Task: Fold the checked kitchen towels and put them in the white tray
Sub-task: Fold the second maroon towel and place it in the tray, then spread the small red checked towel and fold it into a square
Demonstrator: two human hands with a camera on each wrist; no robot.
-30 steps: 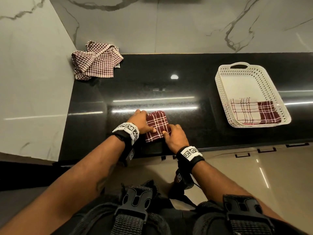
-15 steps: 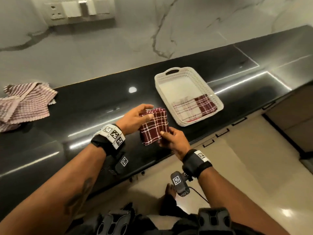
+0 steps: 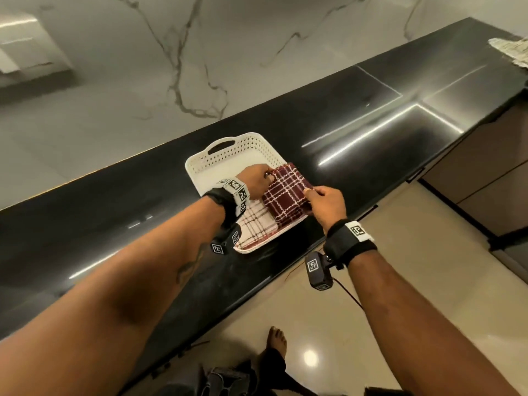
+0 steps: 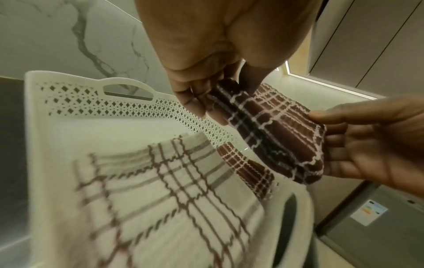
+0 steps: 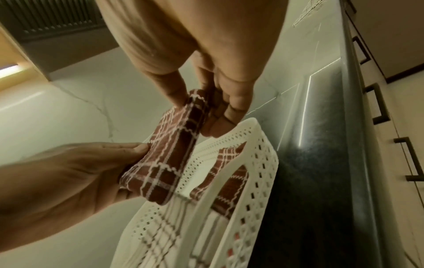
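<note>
free: tray point(image 3: 200, 170) far half bare | blocked: near half, folded towels point(image 3: 254, 227)

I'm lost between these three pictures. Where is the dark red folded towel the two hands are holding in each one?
Head: folded towel at centre, over the white tray's right side.
Left wrist: folded towel right of centre, above the tray.
Right wrist: folded towel centre-left, above the tray.
Shared landmark: the white tray's holed wall.

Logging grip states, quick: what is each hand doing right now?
Left hand: closed, pinching one end of the folded dark red towel above the white tray.
Right hand: closed, pinching the towel's other end.
</note>
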